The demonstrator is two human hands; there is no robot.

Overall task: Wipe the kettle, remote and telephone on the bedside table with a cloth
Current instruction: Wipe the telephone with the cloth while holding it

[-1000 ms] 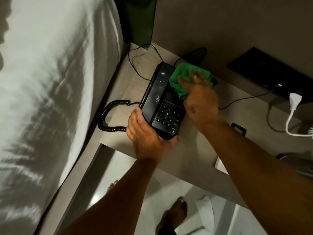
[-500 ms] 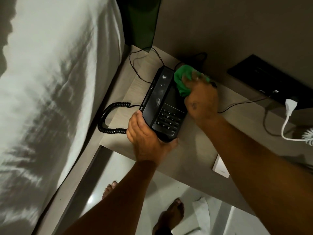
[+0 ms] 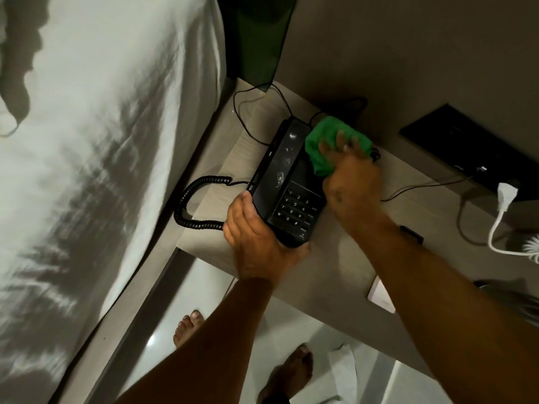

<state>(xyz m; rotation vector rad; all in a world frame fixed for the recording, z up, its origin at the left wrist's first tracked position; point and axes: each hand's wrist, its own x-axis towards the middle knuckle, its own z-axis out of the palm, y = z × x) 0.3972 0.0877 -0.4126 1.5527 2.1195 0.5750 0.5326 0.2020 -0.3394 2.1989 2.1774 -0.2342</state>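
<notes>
The telephone [image 3: 287, 182] looks like black plastic, smooth and a bit shiny, with pale smudgy marks on its long top part. Its curly cord [image 3: 192, 205] looks like black rubbery plastic with lots of little ridges. The cloth [image 3: 323, 147] is green, soft and fuzzy, not shiny at all. The bedside table [image 3: 329, 275] looks like pale wood with fine lines in it, flat and matt. The bed sheet [image 3: 102, 141] is white cloth with soft wrinkles. The floor [image 3: 186, 298] is white and glossy, with a bright spot of light. The white plug [image 3: 506, 196] looks like smooth plastic.
</notes>
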